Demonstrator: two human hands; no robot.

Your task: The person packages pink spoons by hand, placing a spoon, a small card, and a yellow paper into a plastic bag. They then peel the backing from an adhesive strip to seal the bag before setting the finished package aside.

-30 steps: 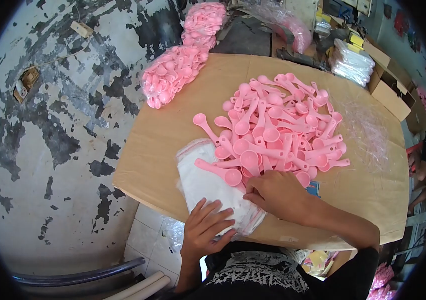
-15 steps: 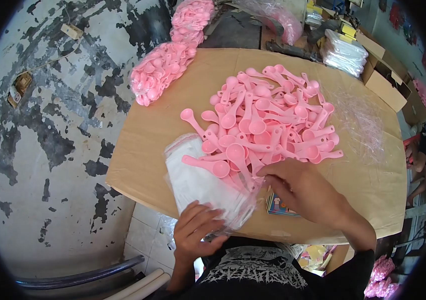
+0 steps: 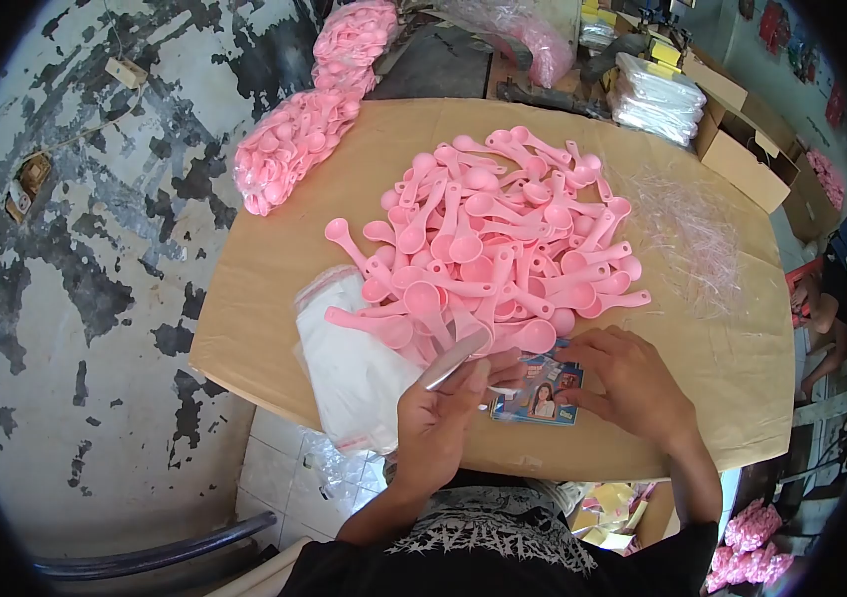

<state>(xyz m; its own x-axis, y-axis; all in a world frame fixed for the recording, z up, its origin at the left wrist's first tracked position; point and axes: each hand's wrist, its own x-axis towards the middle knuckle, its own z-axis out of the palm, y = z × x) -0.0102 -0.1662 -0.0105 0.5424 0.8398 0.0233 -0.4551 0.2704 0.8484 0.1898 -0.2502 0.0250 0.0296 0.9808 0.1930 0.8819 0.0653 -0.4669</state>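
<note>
Pinching a clear bag (image 3: 455, 360), my left hand (image 3: 443, 423) hovers over the bag stack (image 3: 349, 368). My right hand (image 3: 632, 383) lays spread fingers on a printed card (image 3: 540, 393)

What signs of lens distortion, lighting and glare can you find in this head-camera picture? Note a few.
Head view: the fisheye lens bows the edges of the cardboard sheet and leaves a black rim at the corners; the light is bright and even, with only faint shadows among the pink spoons; glare streaks the clear bag held by the left hand and the plastic film; the right hand looks sharp.
</note>
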